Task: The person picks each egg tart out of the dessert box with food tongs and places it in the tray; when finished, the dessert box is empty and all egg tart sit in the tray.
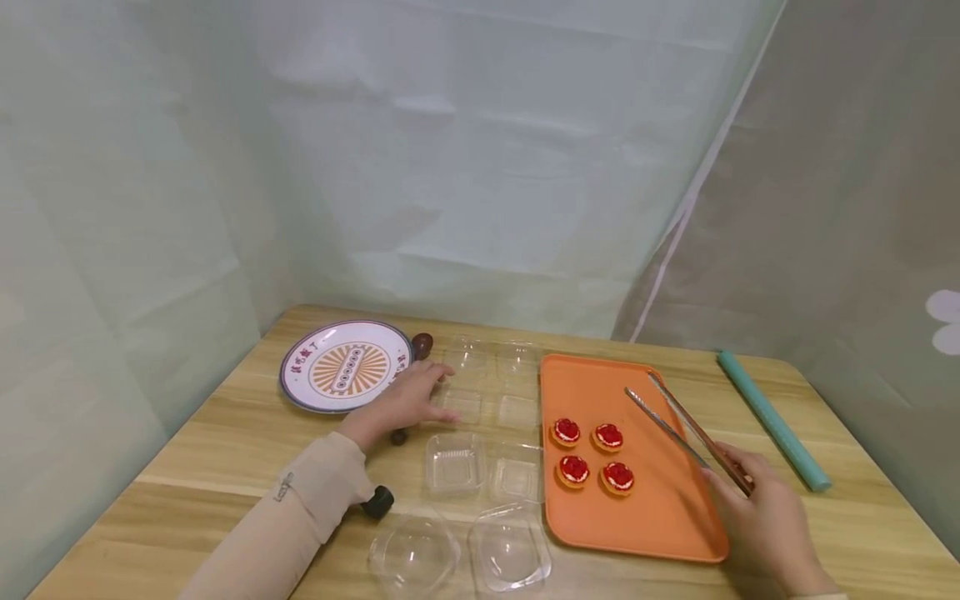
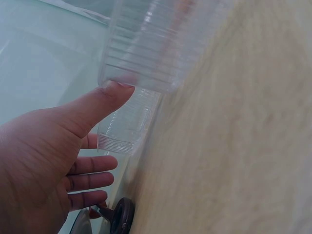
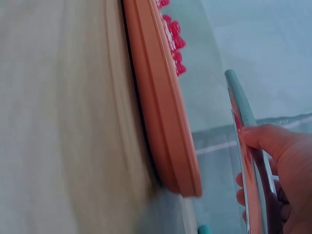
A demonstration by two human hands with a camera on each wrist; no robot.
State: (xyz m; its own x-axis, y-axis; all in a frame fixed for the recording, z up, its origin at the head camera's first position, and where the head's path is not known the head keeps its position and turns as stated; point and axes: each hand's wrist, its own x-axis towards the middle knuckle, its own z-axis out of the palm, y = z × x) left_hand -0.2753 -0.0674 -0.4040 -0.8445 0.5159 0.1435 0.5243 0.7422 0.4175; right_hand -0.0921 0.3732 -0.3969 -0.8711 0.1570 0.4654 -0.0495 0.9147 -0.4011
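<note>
My left hand (image 1: 405,398) reaches between the plate and the clear plastic containers, fingers extended and spread, gripping nothing. In the left wrist view its thumb overlaps the lower edge of a ribbed clear container (image 2: 141,53), with another clear container (image 2: 124,124) behind. My right hand (image 1: 768,508) holds metal tongs (image 1: 686,433) over the right side of an orange tray (image 1: 652,533); the tong tips stand apart with nothing between them. Several small tarts with red topping, such as one tart (image 1: 618,477), sit on the tray's left half.
A white patterned plate (image 1: 300,379) lies at the back left, beside a dark brown rounded object (image 1: 422,345). More clear containers (image 1: 512,550) stand nearer the front, left of the tray. A teal roll (image 1: 776,421) lies at the right. Cloth walls surround the wooden table.
</note>
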